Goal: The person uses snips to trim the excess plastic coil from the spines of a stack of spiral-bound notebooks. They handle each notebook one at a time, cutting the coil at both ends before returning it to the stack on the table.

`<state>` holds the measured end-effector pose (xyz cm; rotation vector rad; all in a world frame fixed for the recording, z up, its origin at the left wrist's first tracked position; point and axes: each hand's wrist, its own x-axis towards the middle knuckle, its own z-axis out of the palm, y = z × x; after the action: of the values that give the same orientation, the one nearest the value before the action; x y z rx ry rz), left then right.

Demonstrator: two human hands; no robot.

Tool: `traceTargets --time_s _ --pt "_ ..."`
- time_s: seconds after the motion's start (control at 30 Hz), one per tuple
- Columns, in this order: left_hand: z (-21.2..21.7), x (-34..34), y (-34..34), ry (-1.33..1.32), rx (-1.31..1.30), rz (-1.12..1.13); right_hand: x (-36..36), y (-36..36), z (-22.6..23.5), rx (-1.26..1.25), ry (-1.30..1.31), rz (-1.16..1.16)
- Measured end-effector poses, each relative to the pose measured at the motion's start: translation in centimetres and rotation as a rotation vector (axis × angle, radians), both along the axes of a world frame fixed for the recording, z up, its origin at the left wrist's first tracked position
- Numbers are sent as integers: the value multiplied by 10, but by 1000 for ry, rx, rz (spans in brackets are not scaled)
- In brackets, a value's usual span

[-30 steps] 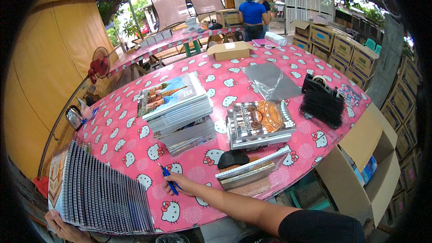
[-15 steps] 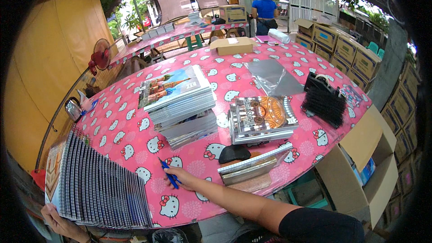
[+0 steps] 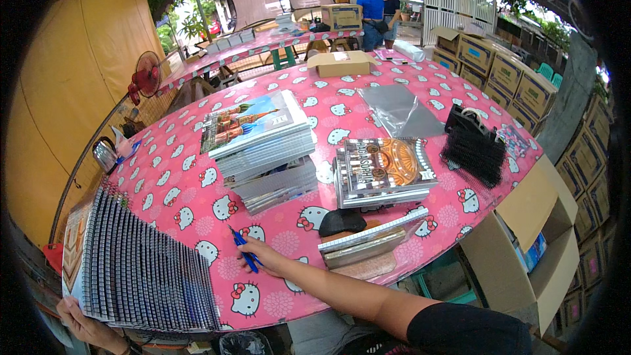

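A long, fanned row of spiral-bound notebooks (image 3: 148,273) with black wire spines stands at the near left of the table. My left hand (image 3: 77,321) curls round the outer cover at the row's near-left end. To the right of the row, my right hand (image 3: 261,254) is closed on a pair of blue-handled pliers (image 3: 246,254), resting just over the tablecloth. Beyond that hand rises a tall stack of notebooks (image 3: 259,141) with a colourful domed building on top. A shorter stack (image 3: 386,171) with an orange patterned cover lies to its right.
By my right forearm are a black pouch (image 3: 342,223) and some upright notebooks (image 3: 368,246). Black wire coils (image 3: 474,156) and a clear plastic sheet (image 3: 402,112) lie farther right. An open carton (image 3: 559,256) stands off the right edge. Two people (image 3: 378,16) stand far back.
A second person has come into sight beside the one in blue. Both my hands keep nearly the same places, still holding the notebooks and the pliers.
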<state>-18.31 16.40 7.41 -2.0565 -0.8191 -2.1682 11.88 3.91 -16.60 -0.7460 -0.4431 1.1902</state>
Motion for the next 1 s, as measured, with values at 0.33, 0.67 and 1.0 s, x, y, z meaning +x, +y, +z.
traceTargets --time_s 0.33,0.67,1.0 --pt "1 -10 4 7 -42 -17 1 1 -1 -6 -138 100" --pt "3 4 -8 25 27 4 2 -2 1 -2 -148 111" --pt "1 2 -3 -8 14 -7 1 -1 3 -30 -221 109"
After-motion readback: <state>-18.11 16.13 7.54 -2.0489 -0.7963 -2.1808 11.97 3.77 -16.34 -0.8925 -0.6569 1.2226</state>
